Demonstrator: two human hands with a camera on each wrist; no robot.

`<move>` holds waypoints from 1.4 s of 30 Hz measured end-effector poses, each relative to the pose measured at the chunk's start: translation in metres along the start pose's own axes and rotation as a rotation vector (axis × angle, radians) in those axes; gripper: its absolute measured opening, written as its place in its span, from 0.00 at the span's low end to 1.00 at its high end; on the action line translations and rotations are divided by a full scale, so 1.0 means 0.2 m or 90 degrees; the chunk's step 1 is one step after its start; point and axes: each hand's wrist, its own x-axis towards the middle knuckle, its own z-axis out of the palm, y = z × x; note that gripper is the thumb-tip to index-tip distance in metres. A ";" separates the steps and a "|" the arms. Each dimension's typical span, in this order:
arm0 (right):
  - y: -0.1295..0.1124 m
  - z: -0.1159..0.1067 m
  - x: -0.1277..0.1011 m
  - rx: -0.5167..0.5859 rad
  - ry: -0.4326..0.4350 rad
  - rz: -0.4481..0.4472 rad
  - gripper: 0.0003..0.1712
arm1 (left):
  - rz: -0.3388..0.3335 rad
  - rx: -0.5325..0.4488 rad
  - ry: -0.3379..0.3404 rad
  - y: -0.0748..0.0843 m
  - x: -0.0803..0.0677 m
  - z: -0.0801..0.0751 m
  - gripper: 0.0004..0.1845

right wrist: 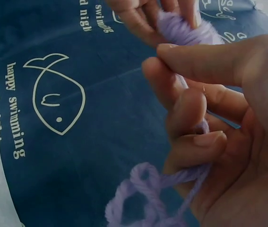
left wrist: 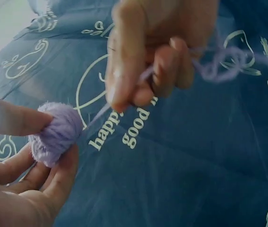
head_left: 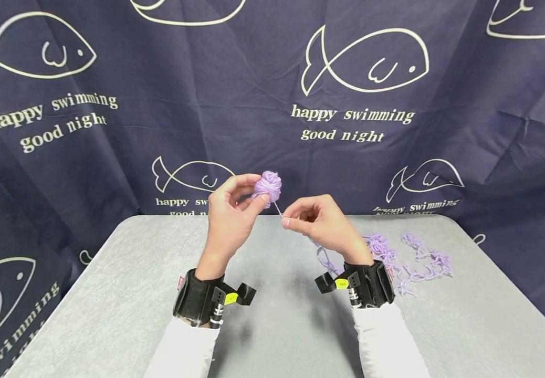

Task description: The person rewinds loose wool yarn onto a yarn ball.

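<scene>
A small ball of purple yarn [head_left: 268, 186] is held up above the grey table [head_left: 159, 315], pinched between the thumb and fingers of my left hand [head_left: 231, 210]. The left wrist view shows the ball [left wrist: 56, 132] against those fingertips. A taut strand [head_left: 278, 209] runs from the ball down to my right hand [head_left: 314, 218], which pinches it; the yarn passes through the curled fingers [right wrist: 195, 137] and trails out below as loose loops [right wrist: 143, 198]. The two hands are close together, right one slightly lower.
A tangle of loose purple yarn [head_left: 397, 257] lies on the table to the right of my right wrist. A dark blue cloth with fish prints [head_left: 362, 105] hangs behind the table and around its sides. Black wrist mounts sit on both forearms.
</scene>
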 end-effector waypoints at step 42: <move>0.04 -0.06 0.00 0.071 0.131 -0.045 0.03 | 0.039 -0.070 -0.320 0.00 -0.03 -0.01 0.13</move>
